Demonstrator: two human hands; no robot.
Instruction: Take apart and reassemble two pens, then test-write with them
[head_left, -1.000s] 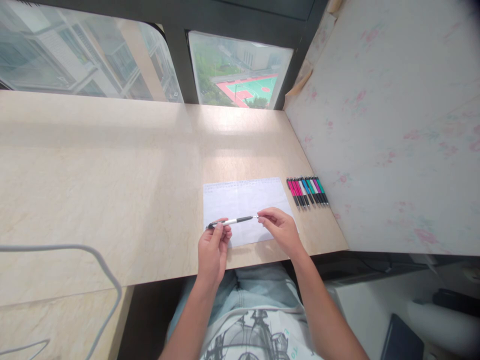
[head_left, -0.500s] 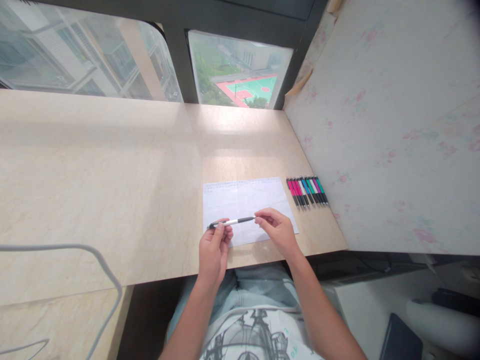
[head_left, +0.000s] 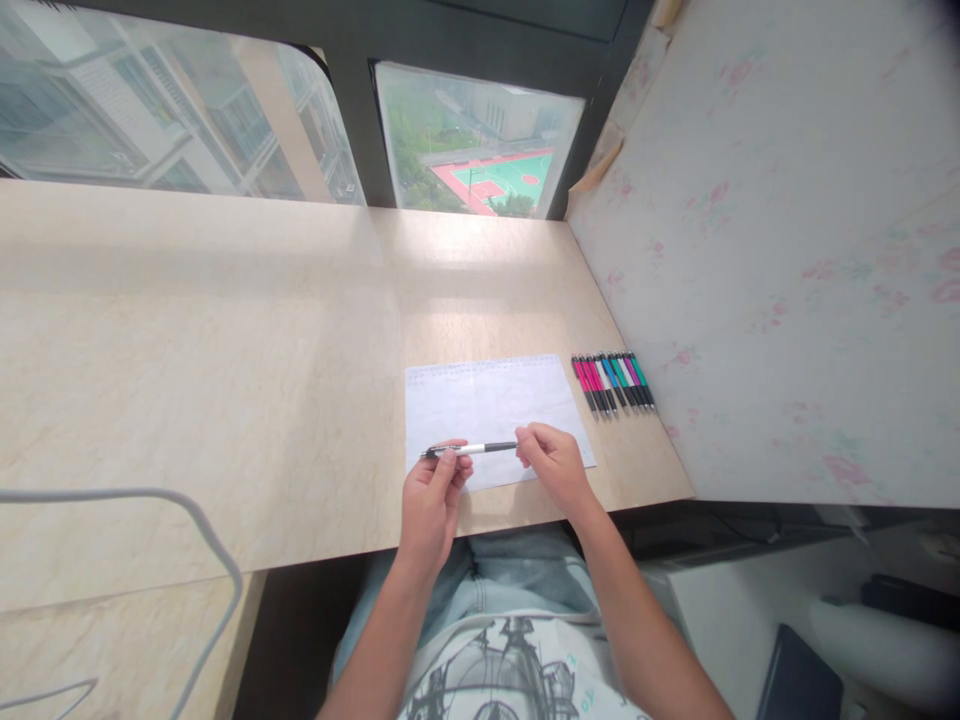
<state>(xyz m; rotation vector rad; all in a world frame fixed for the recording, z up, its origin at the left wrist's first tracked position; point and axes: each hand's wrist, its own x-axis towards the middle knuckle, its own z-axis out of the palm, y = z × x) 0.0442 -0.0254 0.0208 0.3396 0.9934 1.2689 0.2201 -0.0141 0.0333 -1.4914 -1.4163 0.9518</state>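
A white and black pen lies roughly level between my hands, above a white sheet of paper with small marks along its top edge. My left hand is closed around the pen's clip end, thumb on top. At the other end, the fingers of my right hand are pinched over the dark tip, which they hide. Right of the paper lies a row of several pens with pink, white, blue, green and purple barrels and black grips.
The pale desk runs back to a dark window frame. A flowered wall bounds the right side, close to the row of pens. A grey cable loops over the desk at lower left.
My right-hand fingers have curled more tightly over the pen's tip. Both hands and the pen have shifted slightly right, and the pen lies a little more level.
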